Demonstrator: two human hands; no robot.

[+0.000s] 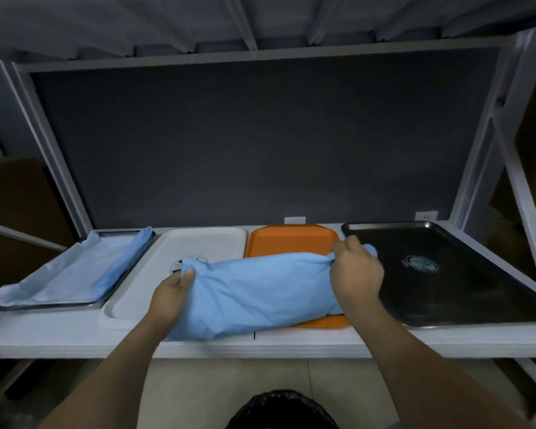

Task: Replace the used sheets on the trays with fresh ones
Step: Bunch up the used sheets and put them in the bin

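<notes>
Light-blue soft sheet (254, 289) is located over the near half of the orange tray and part of the white tray, gathered into a loose roll and held at both ends. Whether it is a used or a fresh sheet cannot be determined.

1. White flat table (75, 332): carries four trays in a row.
2. Dark metal rectangular tray (477, 292): far right, bare, no sheet on it.
3. White plastic rectangular tray (205, 243): second from left, bare apart from the overlapping roll.
4. Steel-rimmed rectangular tray (50, 305): far left, already lined with a pale-blue creased liner (75, 270) whose right side is folded up along the rim.
5. Orange plastic rectangular tray (291, 239): third from left, largely covered.
6. Right hand (353, 270): fingers curled round the gathered right end of the sheet.
7. Left hand (171, 292): thumb and fingers pinching the left end.

Assessment: the sheet appears light, limp and easily creased, with no stiffness of its own. It should be held at corners or along one edge with both hands, kept taut, so that it spreads flat without dragging the lightweight trays.
</notes>
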